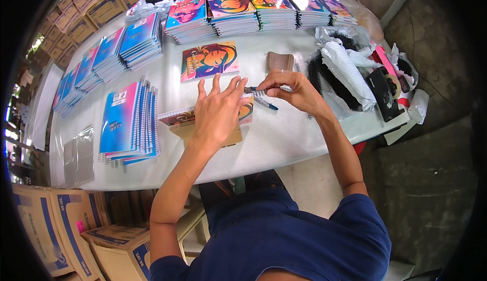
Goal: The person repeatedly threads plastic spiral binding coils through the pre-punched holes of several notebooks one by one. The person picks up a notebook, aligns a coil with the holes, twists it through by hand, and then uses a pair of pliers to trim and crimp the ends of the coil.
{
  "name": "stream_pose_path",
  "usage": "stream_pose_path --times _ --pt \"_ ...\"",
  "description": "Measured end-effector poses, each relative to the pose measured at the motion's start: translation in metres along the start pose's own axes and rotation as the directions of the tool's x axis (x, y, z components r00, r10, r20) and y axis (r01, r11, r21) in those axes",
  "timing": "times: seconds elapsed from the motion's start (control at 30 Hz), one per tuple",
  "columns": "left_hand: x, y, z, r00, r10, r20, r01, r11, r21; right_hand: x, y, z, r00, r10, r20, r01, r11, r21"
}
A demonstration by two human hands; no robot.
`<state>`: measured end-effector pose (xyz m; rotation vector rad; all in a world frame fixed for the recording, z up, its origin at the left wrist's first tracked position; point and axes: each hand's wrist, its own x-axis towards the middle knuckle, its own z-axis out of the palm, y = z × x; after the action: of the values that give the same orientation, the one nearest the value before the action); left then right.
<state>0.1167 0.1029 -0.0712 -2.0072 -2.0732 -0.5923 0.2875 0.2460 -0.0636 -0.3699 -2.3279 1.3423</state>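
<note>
My left hand [217,112] lies with fingers spread over a notebook [178,117] with a tan back board. Its colourful cover shows partly beside the palm. My right hand [295,92] is closed in a pinch at the notebook's far right edge, on a dark spiral binding coil [252,89]; its tip between the fingers is hard to make out. A pen [267,103] with a blue end lies on the table just below the pinch. Beyond my hands sits another notebook [209,61] with an orange and purple cover. A brown pouch-like thing [279,61] lies behind my right hand.
Stacks of picture-covered notebooks [231,11] line the table's far side. Blue-pink notebooks [120,121] stand piled at left. Plastic-wrapped black coils [332,80], a tape roll [393,85] and a black box [381,95] crowd the right. Cardboard boxes [119,238] stand below the table's left edge.
</note>
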Motion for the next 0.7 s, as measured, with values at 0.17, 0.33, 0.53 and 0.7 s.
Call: stream_pose_path --times 0.17,0.33,0.53,0.7 --pt "-0.001 -0.001 -0.001 1.000 0.000 0.025 0.000 1.000 -0.005 0.003 0.002 0.003 0.961 -0.277 -0.006 0.273 0.950 -0.153" --pt "-0.002 0.000 0.000 1.000 0.002 0.031 -0.001 1.000 -0.007 0.001 -0.001 -0.001 0.983 -0.129 0.132 0.147 0.979 -0.139" --pt "-0.004 0.013 -0.005 0.999 0.040 0.023 -0.038 0.998 -0.058 0.000 -0.035 0.004 0.958 0.103 0.268 -0.050 0.979 -0.198" --pt "-0.004 0.017 0.000 0.976 -0.014 0.218 0.011 1.000 0.015 0.037 0.033 -0.048 0.944 0.086 0.319 0.036 0.933 -0.357"
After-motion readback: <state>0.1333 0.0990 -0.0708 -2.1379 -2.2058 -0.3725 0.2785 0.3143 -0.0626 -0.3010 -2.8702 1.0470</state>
